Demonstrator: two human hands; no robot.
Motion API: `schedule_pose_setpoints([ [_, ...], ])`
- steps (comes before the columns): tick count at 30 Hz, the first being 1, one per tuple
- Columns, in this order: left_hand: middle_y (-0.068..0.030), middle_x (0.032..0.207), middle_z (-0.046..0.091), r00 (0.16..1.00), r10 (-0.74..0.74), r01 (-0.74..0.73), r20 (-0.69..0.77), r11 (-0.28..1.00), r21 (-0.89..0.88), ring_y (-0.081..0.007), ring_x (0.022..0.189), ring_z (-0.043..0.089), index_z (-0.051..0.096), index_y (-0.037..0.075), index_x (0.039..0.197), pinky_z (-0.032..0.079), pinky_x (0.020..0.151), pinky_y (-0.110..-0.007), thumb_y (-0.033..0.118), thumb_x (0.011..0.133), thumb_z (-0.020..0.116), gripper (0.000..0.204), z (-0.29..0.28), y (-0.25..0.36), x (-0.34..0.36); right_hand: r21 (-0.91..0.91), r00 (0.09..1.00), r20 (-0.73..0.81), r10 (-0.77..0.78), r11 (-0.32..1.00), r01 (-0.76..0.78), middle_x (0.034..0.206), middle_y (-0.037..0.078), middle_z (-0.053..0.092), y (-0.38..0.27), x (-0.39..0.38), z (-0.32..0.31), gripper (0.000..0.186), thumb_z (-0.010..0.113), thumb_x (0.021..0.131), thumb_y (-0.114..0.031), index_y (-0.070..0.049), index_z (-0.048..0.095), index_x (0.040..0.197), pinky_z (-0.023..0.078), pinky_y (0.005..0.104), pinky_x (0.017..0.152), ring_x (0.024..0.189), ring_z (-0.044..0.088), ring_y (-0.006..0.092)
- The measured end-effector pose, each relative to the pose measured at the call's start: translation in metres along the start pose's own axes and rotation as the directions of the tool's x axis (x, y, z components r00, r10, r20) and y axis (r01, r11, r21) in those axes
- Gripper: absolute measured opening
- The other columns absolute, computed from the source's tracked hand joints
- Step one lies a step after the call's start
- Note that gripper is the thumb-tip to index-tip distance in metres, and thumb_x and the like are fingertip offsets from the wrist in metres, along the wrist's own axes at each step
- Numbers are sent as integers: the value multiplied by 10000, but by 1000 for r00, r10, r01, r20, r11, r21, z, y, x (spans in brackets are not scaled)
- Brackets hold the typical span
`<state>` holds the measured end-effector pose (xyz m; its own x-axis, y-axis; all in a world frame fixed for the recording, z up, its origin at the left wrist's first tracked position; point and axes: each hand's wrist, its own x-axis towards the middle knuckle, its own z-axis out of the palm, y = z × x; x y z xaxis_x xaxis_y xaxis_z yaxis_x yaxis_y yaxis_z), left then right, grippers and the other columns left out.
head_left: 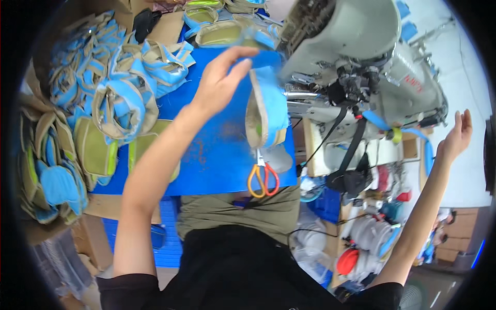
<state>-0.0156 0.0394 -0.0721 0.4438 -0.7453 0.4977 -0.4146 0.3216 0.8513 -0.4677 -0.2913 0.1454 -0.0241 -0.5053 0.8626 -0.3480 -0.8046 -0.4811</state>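
Observation:
My left hand is raised over the blue work surface, its thumb and forefinger apart with nothing seen between them. Just right of it stands a ring-shaped fabric piece, light blue outside and beige at the edge, beside the sewing machine. Its upper part is blurred. Scissors with orange and red handles lie at the near edge, blades partly under the fabric. Far out to the right, my right hand is lifted with fingers stretched, near a blue strap hanging by the machine.
Blue and beige fabric rings are heaped at the left, beside green padded pieces. More sewn pieces lie at the far edge. Cluttered shelves with thread cones stand at the lower right.

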Motion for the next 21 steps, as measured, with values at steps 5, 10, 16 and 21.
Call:
schedule_pose_setpoints([
  [5, -183, 1274, 667, 865, 66, -125, 498, 989, 85, -222, 1213, 600, 634, -10, 1320, 404, 1097, -320, 203, 1041, 456, 393, 32, -43, 58, -472, 809, 220, 545, 785, -401, 1266, 159, 676, 148, 138, -38, 578, 704, 966, -410, 47, 645, 1315, 501, 369, 977, 1096, 654, 253],
  [10, -127, 857, 661, 917, -189, 152, 352, 980, 130, -184, 856, 603, 681, -41, 1005, 491, 828, -356, 288, 1042, 471, 392, 20, -38, 30, -122, 636, 375, 674, 716, -687, 1080, 97, 736, 150, 88, -16, 449, 597, 1045, -405, -7, 700, 1225, 536, 361, 842, 923, 691, 199],
  [16, -150, 726, 598, 971, 48, -148, 234, 889, 434, -331, 647, 619, 577, 31, 734, 431, 587, -450, 258, 983, 621, 340, -7, -15, -46, 102, 798, 281, 533, 810, -577, 1089, 73, 691, 155, 53, -39, 442, 538, 1083, -421, -12, 662, 1196, 514, 351, 877, 971, 655, 182],
  [21, -83, 718, 600, 947, 74, -285, 313, 646, 709, -312, 643, 593, 590, 99, 773, 425, 606, -414, 252, 952, 694, 257, -49, -1, -75, 100, 787, 291, 544, 801, -590, 1078, 67, 689, 146, 48, -45, 432, 543, 1082, -401, -8, 657, 1218, 498, 331, 882, 946, 644, 170],
])
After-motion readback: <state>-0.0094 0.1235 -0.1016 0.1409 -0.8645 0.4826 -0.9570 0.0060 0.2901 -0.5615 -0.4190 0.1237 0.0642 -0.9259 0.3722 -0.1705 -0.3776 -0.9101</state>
